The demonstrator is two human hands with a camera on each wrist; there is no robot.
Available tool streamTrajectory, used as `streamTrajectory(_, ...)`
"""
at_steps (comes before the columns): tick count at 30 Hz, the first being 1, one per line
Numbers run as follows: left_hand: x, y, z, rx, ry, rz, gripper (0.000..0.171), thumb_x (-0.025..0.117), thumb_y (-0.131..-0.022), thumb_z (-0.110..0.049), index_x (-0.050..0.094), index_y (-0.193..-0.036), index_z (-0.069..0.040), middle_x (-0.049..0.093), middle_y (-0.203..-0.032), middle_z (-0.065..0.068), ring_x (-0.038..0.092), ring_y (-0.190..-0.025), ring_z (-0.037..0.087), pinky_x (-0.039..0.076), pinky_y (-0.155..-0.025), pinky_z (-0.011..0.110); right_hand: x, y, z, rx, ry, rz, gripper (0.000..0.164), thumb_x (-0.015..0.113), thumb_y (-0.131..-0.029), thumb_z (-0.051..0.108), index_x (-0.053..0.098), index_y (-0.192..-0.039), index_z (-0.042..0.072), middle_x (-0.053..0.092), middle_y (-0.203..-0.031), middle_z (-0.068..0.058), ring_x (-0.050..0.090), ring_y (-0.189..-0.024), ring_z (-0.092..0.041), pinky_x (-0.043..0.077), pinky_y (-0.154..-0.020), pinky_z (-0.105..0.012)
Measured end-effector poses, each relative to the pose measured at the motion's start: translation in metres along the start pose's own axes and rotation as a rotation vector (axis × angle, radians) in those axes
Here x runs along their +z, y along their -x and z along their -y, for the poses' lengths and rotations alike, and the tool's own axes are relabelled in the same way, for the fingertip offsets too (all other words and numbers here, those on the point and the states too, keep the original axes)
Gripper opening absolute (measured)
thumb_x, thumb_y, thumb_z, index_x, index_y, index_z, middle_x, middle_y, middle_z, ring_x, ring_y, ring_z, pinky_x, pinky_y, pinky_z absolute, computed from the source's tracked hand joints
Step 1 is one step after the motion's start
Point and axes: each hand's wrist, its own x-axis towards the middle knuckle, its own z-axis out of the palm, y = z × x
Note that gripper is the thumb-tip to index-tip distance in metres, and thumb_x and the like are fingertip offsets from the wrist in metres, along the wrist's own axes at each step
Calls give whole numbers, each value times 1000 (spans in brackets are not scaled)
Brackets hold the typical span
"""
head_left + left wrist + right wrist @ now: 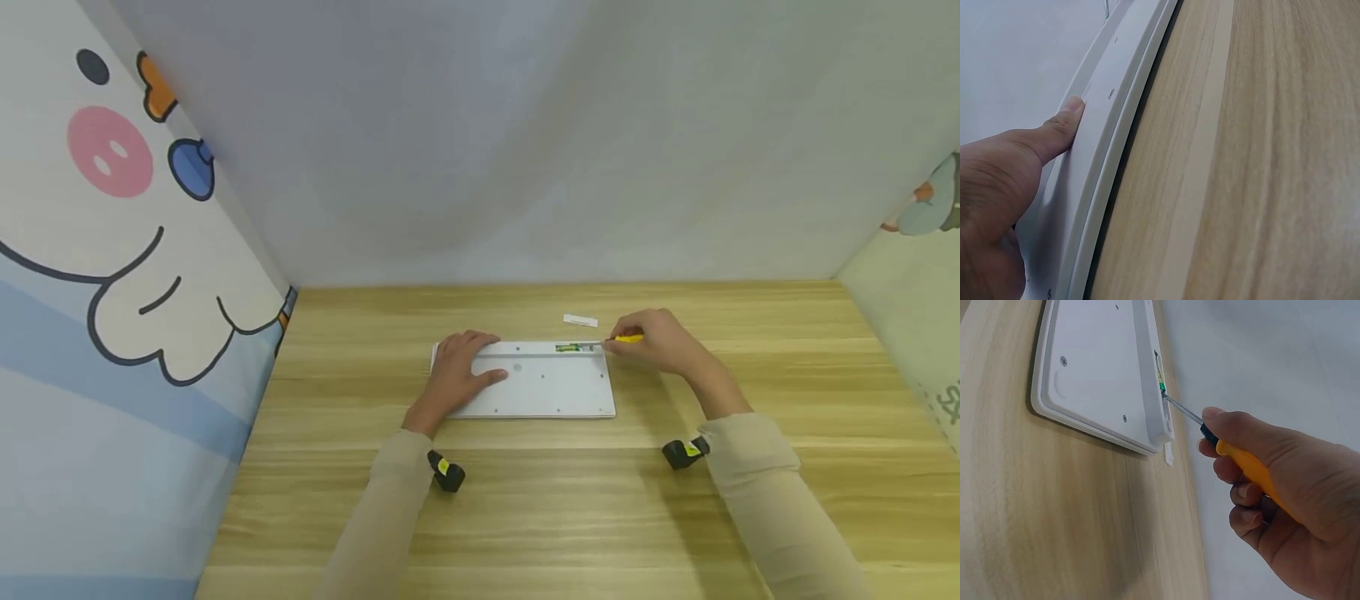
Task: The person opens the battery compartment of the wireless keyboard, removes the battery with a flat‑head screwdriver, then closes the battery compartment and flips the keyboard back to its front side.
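A white keyboard (525, 392) lies face down on the table, its screw-dotted underside up. Across its left end rests my left hand (453, 375), the thumb stretched over the underside; in the left wrist view the thumb (1060, 128) presses on it, while the other fingers are out of sight. My right hand (1291, 481) grips a screwdriver (1250, 472) by its yellow handle, beyond the right end. The metal tip reaches into an open battery slot along the raised far edge, touching or close to a green battery (1161, 384).
A small white battery cover (581, 320) lies on the wooden table (547, 508) just behind the keyboard. A pale wall (525, 150) rises at the table's back edge. Printed cartoon panels (187, 292) stand at the sides.
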Motion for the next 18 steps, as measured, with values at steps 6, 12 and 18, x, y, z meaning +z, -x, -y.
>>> streamTrajectory(6, -3, -2, 0, 7, 4, 0, 62, 75, -90, -43, 57, -143, -18, 59, -146, 6, 50, -141, 28, 20, -131, 50, 2, 1, -2, 39, -51, -24, 17, 72, -95, 29, 77, -89, 14, 77, -95, -8, 68, -92, -24, 54, -83, -38)
streamTrajectory(12, -2, -2, 1, 6, 6, 7, 62, 75, -90, -44, 57, -144, -19, 59, -147, 6, 50, -141, 28, 20, -131, 50, 8, 7, -7, 85, -98, -24, 20, 69, -97, 31, 78, -88, 15, 75, -95, -7, 62, -92, -23, 50, -84, -35)
streamTrajectory(18, -1, -1, 1, -3, 5, 13, 63, 75, -90, -45, 56, -144, -19, 59, -147, 5, 50, -141, 28, 20, -132, 49, 14, 10, -11, 94, -115, -7, 29, 64, -101, 33, 78, -86, 12, 73, -89, -4, 57, -86, -18, 49, -83, -33)
